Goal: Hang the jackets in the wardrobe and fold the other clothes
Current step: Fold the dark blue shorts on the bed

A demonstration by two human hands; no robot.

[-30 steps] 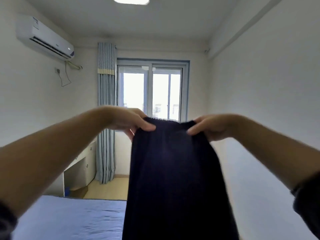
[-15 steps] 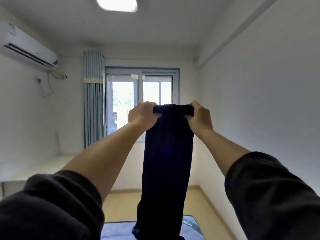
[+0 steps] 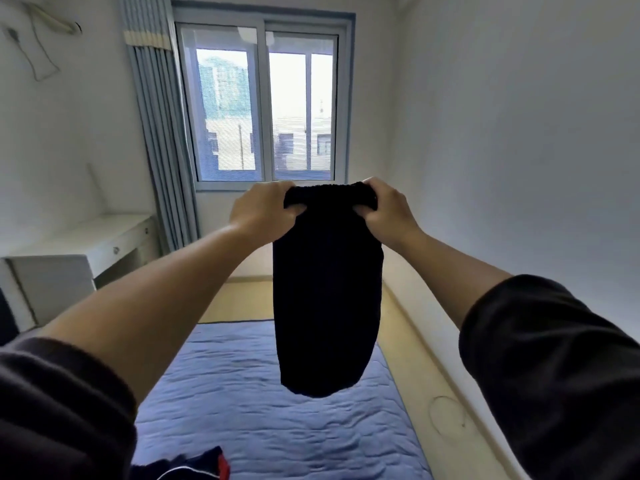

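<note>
A dark navy garment hangs in the air in front of me, doubled over, its lower end rounded and clear of the bed. My left hand grips its top edge on the left, fingers curled round the cloth. At the right corner of that edge my right hand grips it the same way. Both arms are stretched out at chest height. More dark clothing with red and white trim lies at the bed's near edge.
The bed with a blue quilted cover fills the floor below. A white desk stands at the left by a grey-blue curtain. The window is straight ahead, a white wall runs along the right.
The view has tilted down, showing the bed. The garment hangs shorter than before, its lower end now off the bed. Both hands keep their hold on the top edge.
</note>
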